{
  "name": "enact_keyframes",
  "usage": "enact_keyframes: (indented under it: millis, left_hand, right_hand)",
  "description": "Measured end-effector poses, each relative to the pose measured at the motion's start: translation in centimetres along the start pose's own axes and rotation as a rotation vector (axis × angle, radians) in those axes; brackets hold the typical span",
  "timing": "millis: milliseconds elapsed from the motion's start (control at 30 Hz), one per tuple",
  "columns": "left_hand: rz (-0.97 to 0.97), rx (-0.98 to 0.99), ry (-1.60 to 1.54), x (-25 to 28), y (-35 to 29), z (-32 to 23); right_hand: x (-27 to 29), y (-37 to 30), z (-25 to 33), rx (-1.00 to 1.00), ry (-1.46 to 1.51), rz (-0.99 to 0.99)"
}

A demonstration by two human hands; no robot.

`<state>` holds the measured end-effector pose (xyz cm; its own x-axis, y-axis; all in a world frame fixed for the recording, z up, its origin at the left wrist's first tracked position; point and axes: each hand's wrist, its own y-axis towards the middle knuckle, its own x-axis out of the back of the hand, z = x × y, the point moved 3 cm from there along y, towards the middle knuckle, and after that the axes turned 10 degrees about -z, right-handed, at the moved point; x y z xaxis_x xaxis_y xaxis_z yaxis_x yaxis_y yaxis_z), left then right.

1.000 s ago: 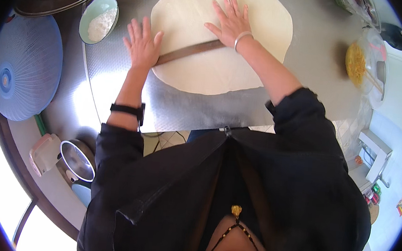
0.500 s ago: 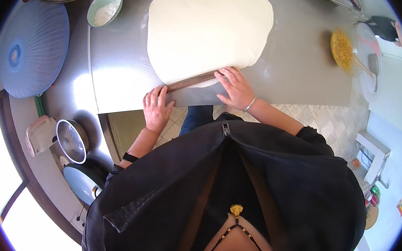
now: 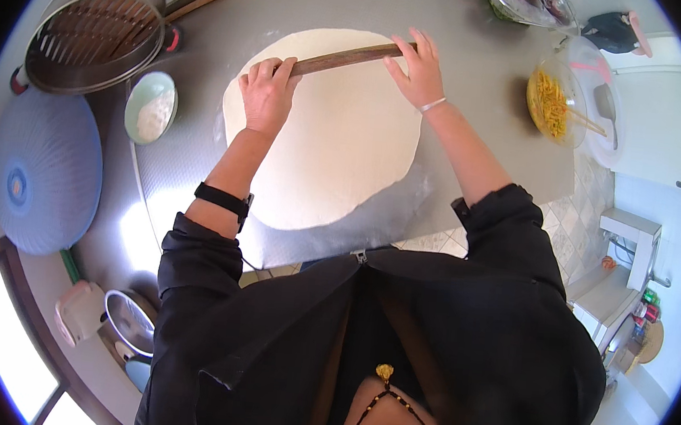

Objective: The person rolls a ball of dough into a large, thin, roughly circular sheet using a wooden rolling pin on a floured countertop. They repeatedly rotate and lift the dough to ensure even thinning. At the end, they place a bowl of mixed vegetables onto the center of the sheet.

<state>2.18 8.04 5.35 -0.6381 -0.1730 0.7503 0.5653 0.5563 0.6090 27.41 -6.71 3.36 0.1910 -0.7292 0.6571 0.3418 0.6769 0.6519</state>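
A wide, pale sheet of rolled-out dough (image 3: 333,159) lies on the metal worktop. Across its far part sits a dark wooden rolling pin (image 3: 346,58), slightly tilted, its right end farther from me. My left hand (image 3: 267,97) is closed over the pin's left end, knuckles up. At the other end, my right hand (image 3: 419,72) has its fingers over the pin and its thumb on the near side. Both arms reach forward over the dough. The pin's ends are partly hidden by my hands.
Left of the dough stands a green bowl of white flour (image 3: 154,115), near a slotted metal steamer pan (image 3: 97,33) and a large blue domed cover (image 3: 46,175). At the right is a glass bowl of yellow shredded food (image 3: 551,105) with chopsticks. The worktop (image 3: 481,176) ends near my body.
Both hands have moved away from me with the rolling pin, from the dough's near edge to its far part. The view has shifted, so the dough appears lower in the picture.
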Motion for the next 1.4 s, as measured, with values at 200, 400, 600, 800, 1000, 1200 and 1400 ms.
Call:
enact_keyframes:
  millis: [200, 400, 600, 800, 1000, 1200, 1400]
  left_hand:
    - [0.270, 0.100, 0.231, -8.7, 1.6, 4.1]
    - [0.154, 0.190, 0.242, -13.6, 9.2, 9.1]
    - [0.539, -0.083, -0.075, -5.4, 1.0, 1.4]
    - [0.446, -0.174, -0.024, -7.2, 3.8, 0.4]
    - [0.541, -0.011, 0.116, -8.0, -2.9, -4.6]
    - [0.833, -0.040, -0.148, -0.2, -7.0, -14.4]
    - [0.332, 0.177, 0.325, -5.5, -2.8, -9.5]
  right_hand:
    - [-9.3, 3.6, -4.2, -0.169, -0.372, 0.456]
    - [-14.9, 10.7, -7.0, -0.237, -0.392, 0.381]
    - [-5.2, 3.7, -4.5, -0.002, -0.303, 0.429]
    - [-4.7, 8.0, -6.2, -0.093, -0.246, 0.450]
    - [-5.6, 0.8, -8.6, 0.069, -0.316, 0.429]
    - [8.2, -5.4, -6.0, 0.133, -0.258, 0.843]
    - [2.7, -0.6, -6.1, -0.075, -0.262, 0.618]
